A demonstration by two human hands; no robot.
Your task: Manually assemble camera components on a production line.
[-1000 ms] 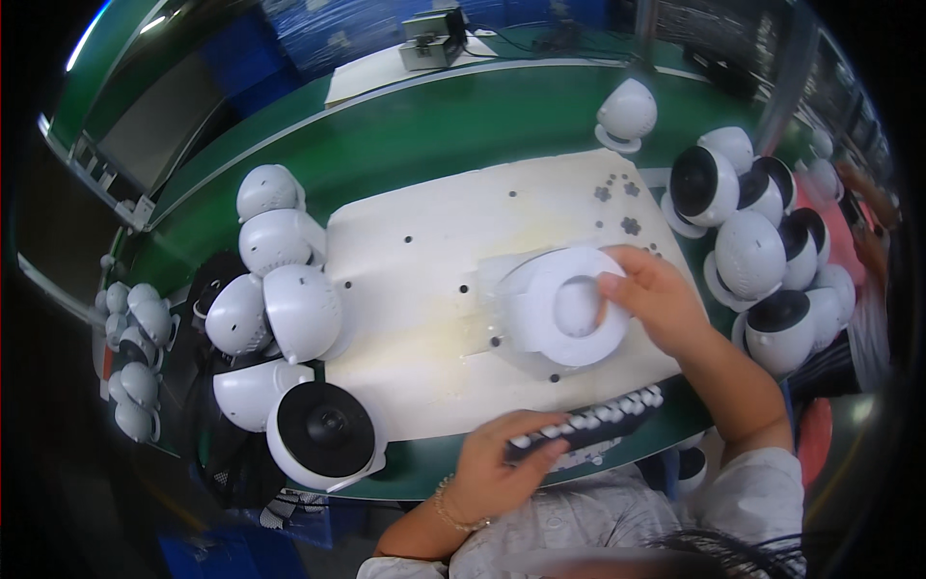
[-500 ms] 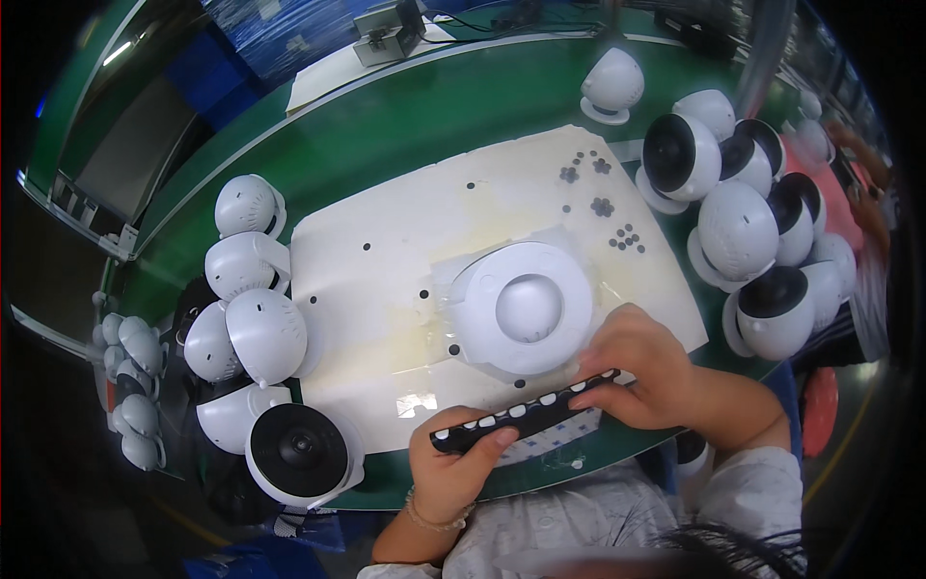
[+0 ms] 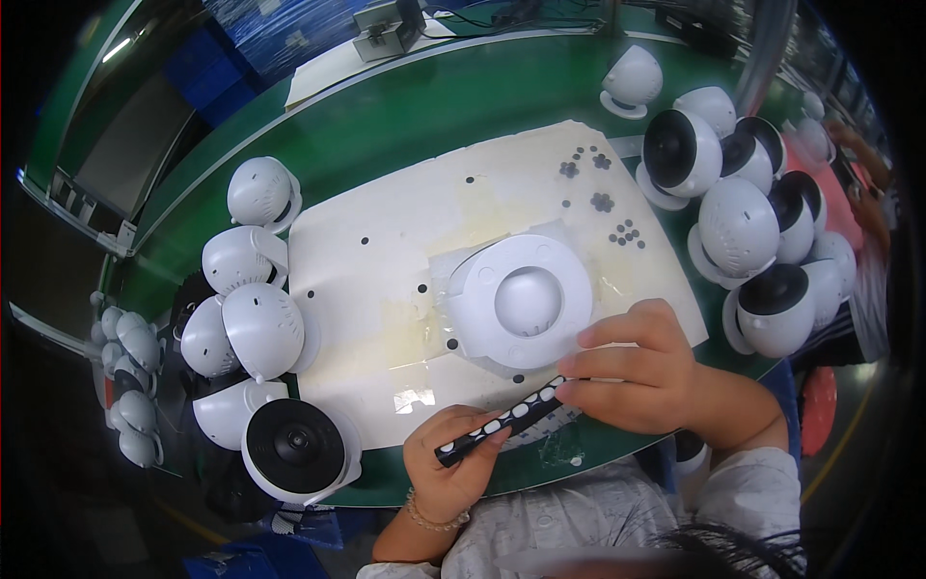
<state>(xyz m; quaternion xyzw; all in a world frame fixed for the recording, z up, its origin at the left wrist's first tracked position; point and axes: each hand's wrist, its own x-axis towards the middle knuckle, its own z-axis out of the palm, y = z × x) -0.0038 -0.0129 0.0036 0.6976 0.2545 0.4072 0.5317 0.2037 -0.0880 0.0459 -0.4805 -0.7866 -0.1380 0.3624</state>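
Left hand (image 3: 451,455) grips black white-dotted strip (image 3: 516,415) by its left end, right hand (image 3: 632,374) half-curled at the other, hold unclear, white ring-based camera (image 3: 572,304) just beyond both.

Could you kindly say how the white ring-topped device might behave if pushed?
The white device may rock, as its rounded body shows through the ring. Its smooth surface could be slippery, and its crisp outline suggests stiffness.
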